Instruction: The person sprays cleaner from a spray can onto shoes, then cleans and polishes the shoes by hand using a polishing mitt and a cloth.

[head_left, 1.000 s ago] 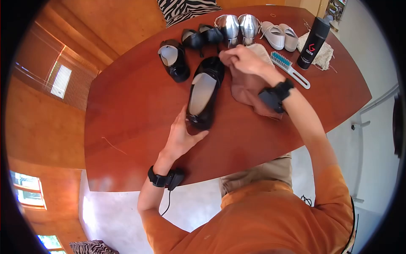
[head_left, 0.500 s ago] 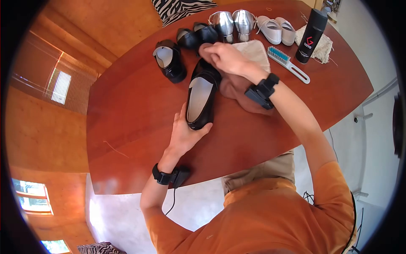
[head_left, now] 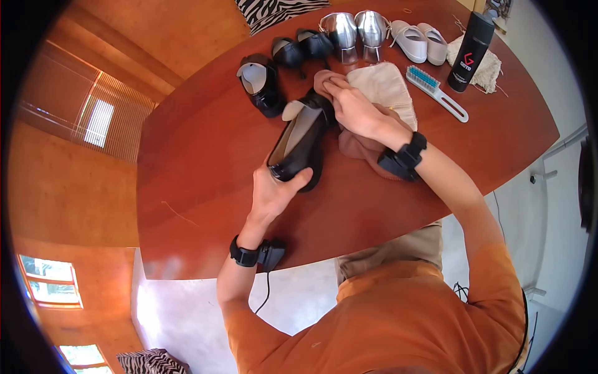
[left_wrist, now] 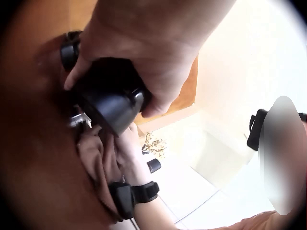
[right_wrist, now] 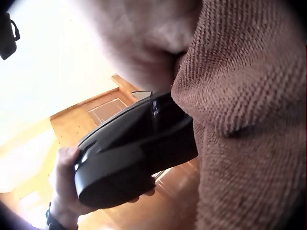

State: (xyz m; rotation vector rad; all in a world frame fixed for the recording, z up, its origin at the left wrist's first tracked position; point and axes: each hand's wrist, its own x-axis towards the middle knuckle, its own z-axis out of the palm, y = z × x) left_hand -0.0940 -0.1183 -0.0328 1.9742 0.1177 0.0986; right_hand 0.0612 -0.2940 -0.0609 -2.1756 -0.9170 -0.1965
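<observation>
My left hand grips the heel end of a glossy black loafer, thumb on its right side. The shoe leans over, its opening turned to the left and its pale lining showing. In the right wrist view its dark heel and sole face the camera. My right hand holds a ribbed brown cloth against the right side of the toe end, and the cloth drapes below the palm. A pale patch spreads beyond the knuckles. From the left wrist, the heel fills my grasp.
The matching loafer stands to the left. Behind are black heeled shoes, silver shoes and pale sneakers. A brush lies at the right beside a black spray can and a cream cloth.
The loafer has gone from nearly upright to tilted, its opening swinging left. My right hand moved left over the toe with the cloth, then back down along the shoe's right side.
</observation>
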